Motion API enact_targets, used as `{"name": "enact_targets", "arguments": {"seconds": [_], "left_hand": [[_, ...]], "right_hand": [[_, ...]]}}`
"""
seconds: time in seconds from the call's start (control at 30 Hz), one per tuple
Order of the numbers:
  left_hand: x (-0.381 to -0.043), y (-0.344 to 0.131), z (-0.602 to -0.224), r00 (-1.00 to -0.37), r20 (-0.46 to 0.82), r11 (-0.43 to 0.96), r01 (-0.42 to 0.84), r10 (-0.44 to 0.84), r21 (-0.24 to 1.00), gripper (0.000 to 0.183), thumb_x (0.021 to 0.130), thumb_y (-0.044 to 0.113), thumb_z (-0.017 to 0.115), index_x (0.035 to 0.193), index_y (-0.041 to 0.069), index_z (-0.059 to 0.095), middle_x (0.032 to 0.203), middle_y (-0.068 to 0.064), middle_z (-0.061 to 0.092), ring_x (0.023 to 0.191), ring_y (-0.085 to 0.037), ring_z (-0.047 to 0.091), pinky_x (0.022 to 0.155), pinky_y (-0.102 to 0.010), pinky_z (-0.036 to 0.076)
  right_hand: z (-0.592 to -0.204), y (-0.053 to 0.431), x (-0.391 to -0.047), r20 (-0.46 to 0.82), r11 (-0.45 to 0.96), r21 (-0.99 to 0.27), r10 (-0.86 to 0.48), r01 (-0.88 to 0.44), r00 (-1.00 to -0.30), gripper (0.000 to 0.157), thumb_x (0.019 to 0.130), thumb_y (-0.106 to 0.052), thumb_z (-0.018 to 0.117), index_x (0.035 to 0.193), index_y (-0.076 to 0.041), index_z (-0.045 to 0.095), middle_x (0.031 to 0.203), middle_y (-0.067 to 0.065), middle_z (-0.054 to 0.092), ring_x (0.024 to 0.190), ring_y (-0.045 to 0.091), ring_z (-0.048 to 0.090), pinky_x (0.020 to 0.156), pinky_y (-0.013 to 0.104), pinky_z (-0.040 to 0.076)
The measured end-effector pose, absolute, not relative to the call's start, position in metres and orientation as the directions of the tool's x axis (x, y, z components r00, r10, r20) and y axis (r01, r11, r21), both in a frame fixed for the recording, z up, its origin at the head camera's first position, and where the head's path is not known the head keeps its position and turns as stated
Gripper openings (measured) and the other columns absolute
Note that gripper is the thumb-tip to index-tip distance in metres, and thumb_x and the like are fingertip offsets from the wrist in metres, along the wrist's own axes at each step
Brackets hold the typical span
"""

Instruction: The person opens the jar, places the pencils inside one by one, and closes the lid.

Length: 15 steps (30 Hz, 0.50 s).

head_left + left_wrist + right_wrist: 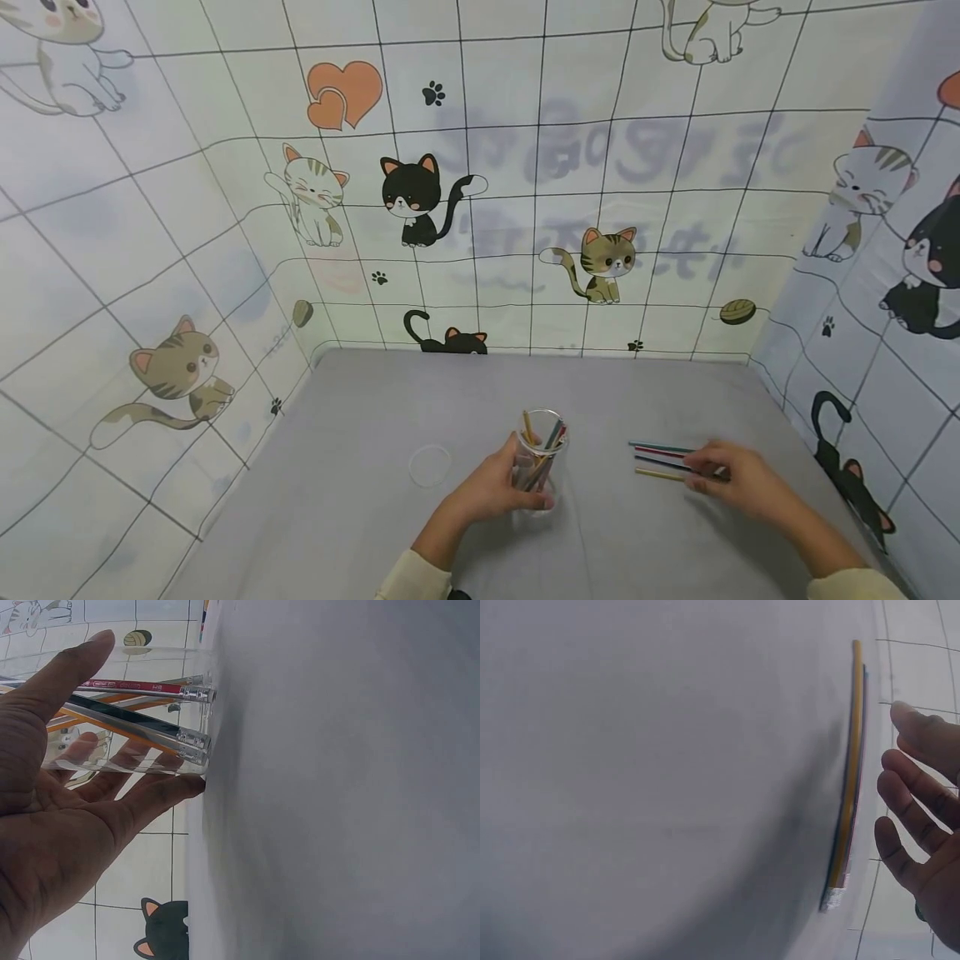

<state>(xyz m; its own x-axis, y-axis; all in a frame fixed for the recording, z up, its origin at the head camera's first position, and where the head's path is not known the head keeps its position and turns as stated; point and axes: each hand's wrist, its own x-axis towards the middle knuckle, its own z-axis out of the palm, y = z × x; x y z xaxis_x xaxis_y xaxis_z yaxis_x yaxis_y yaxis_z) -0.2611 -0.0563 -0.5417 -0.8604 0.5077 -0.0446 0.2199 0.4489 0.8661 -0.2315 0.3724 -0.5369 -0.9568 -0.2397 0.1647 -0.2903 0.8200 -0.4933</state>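
In the head view my left hand (491, 487) grips a clear cup (553, 477) around its side, thumb toward me. Several pencils (529, 428) lean inside it. The left wrist view shows their ferrule ends (196, 740) down at the cup's base, among them a red pencil (135, 686) and a dark green one. To the right, several pencils lie side by side on the grey table, including a teal pencil (652, 445) and a yellow pencil (660, 474). My right hand (738, 477) hovers over their right ends, its fingers loosely bent and apart from the yellow pencil (847, 795).
A clear round disc (431, 465) lies on the grey tabletop (360, 417) left of the cup. Cat-printed sheets (495, 183) enclose the table at the back and both sides. Part of a small dark object (459, 595) shows at the bottom edge beside the left sleeve.
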Motion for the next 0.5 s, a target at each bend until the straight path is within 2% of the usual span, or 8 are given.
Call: {"name": "enact_targets", "arguments": {"seconds": [0.2, 0.5], "left_hand": [[-0.261, -0.058, -0.543, -0.86, -0.039, 0.456, 0.231, 0.508, 0.86, 0.096, 0.084, 0.034, 0.099, 0.16, 0.039, 0.04, 0.145, -0.004, 0.07, 0.129, -0.021, 0.066, 0.111, -0.057, 0.055], [-0.26, -0.059, -0.541, -0.857, -0.038, 0.472, 0.245, 0.513, 0.847, 0.103, 0.085, 0.037, 0.098, 0.166, 0.036, 0.035, 0.147, -0.01, 0.069, 0.137, -0.029, 0.066, 0.113, -0.06, 0.054]], "right_hand": [[-0.546, 0.375, -0.234, 0.079, 0.835, -0.501, -0.217, -0.227, -0.973, 0.027, 0.09, -0.019, 0.092, 0.113, -0.009, 0.082, 0.102, -0.005, 0.072, 0.087, -0.003, 0.065, 0.074, 0.024, 0.059], [-0.551, 0.375, -0.235, 0.096, 0.838, -0.485, -0.233, -0.25, -0.968, 0.015, 0.09, -0.017, 0.091, 0.103, -0.016, 0.083, 0.098, -0.008, 0.069, 0.084, -0.007, 0.057, 0.073, 0.024, 0.055]]}}
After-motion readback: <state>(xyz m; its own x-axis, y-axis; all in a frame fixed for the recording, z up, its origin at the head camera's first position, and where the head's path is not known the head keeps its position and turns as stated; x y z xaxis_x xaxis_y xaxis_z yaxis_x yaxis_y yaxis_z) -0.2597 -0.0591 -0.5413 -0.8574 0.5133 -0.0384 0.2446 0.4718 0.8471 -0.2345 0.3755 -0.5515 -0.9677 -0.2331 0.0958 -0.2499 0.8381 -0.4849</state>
